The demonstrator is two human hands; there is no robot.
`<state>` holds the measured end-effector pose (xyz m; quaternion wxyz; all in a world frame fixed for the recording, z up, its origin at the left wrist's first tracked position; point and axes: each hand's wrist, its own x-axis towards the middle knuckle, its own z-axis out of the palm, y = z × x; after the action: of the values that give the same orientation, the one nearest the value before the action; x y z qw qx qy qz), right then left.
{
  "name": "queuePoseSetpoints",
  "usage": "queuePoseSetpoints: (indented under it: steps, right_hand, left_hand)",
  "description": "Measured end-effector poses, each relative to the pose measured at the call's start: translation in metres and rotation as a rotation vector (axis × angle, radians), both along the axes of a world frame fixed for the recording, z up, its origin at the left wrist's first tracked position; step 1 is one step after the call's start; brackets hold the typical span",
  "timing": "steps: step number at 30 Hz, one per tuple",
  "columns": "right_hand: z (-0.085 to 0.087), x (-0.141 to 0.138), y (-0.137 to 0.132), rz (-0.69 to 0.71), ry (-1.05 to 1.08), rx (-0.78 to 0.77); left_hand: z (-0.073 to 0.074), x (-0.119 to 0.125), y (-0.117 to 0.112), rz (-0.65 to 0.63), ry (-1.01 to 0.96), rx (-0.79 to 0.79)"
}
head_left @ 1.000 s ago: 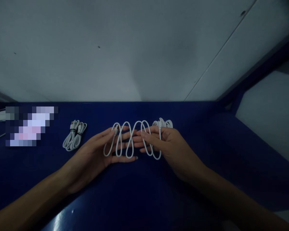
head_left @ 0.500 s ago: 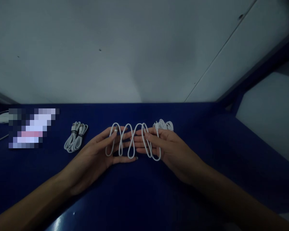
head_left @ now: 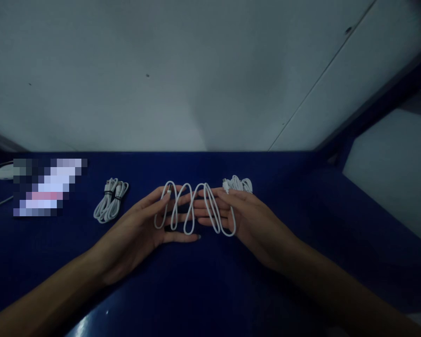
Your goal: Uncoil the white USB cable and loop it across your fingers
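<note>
A white charging cable (head_left: 188,233), folded into several upright loops, stretches between my two hands over the blue table. My left hand (head_left: 142,227) is closed on its left end, thumb pressed by a connector with a dark metal tip, other fingers spread behind the loops. On the right end, my right hand (head_left: 256,222) pinches the cable between thumb and fingers, close to a white connector (head_left: 226,186). The fingertips of both hands nearly meet behind the middle loops.
Left of my hands lie white cable bundles (head_left: 107,206) tied with black bands. Another white cable bundle (head_left: 244,185) sits behind my right hand. A blurred-out bright rectangle (head_left: 49,187) and a white device (head_left: 3,172) with a cord are at far left. A grey wall (head_left: 143,107) backs the blue table (head_left: 196,290).
My right thumb has shifted slightly right along the cable. The right-hand loops have drawn closer together; my left hand keeps its hold.
</note>
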<state>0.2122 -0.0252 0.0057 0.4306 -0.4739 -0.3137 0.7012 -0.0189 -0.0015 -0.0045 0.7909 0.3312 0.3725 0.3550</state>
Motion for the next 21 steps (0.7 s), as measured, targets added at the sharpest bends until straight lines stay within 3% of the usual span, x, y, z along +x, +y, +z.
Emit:
queuePoseSetpoints:
  steps: [8,15,21]
  right_hand:
    - [-0.003,0.0021,-0.0015,-0.013,0.016,0.016]
    - [-0.0024,0.0014,-0.0027,0.002,0.115,0.134]
    - [-0.0053,0.0048,-0.0019,0.085,0.107,0.189]
  left_hand:
    - [0.0001,0.0016,0.0006,-0.004,0.003,-0.001]
    - [-0.0014,0.0005,0.0006,0.034,-0.022,0.021]
    - [0.0012,0.0006,0.0009,0.024,-0.024,0.038]
